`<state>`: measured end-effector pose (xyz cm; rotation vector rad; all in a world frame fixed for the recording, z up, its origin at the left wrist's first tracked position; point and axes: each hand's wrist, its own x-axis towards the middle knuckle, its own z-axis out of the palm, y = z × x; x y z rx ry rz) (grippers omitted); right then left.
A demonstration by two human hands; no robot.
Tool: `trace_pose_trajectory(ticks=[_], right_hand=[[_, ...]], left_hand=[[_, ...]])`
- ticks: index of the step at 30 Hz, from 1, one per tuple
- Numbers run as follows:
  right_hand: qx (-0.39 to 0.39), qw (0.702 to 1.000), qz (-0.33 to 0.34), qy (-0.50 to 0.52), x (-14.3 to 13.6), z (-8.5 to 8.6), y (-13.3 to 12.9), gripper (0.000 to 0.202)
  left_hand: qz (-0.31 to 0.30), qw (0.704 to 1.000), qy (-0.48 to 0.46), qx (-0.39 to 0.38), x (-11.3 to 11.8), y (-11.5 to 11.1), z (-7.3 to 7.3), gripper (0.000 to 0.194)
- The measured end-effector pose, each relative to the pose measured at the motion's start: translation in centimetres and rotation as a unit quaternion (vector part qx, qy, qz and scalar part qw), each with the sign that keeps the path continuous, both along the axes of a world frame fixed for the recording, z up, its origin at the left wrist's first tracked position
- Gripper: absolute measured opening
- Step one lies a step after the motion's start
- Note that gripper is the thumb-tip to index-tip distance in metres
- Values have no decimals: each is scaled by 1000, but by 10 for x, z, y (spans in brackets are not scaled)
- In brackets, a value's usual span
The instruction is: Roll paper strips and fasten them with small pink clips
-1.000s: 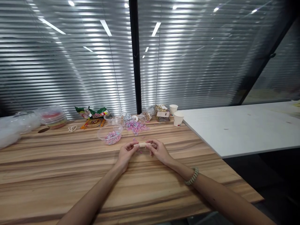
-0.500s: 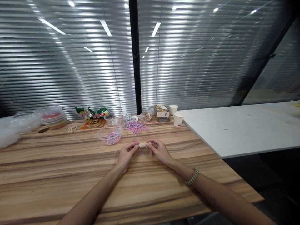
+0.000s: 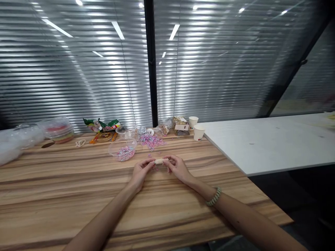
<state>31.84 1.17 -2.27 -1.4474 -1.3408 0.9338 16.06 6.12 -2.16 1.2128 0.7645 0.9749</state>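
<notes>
A short cream-coloured roll is held level between my two hands, just above the wooden table; its exact kind is too small to make out. The fingertips of my left hand pinch its left end. My right hand pinches the other end, with its remaining fingers curled. Beyond my left hand stands a clear round bowl with small pink, purple and pale blue pieces in it. More of these pieces lie in a loose pile behind the roll, and a few lie near my fingers.
Two paper cups stand at the back right, beside a small box. Green snack packaging, a pale cord loop and stacked clear tubs line the back left. A white table adjoins on the right.
My hands keep the same pinch on the cream-coloured roll. Slightly more of a pale tip shows at my left fingertips; otherwise only a tiny shift of the view.
</notes>
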Motion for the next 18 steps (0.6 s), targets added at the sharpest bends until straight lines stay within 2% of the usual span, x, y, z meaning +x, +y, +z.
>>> trace_pose_trajectory(ticks=[12, 18], right_hand=[[9, 1000, 17, -10, -1, 1, -3, 66], [10, 1000, 18, -15, -1, 1, -4, 65]], left_hand=[[29, 1000, 9, 4, 1, -1, 3, 35], [23, 1000, 7, 6, 0, 1, 0, 36]])
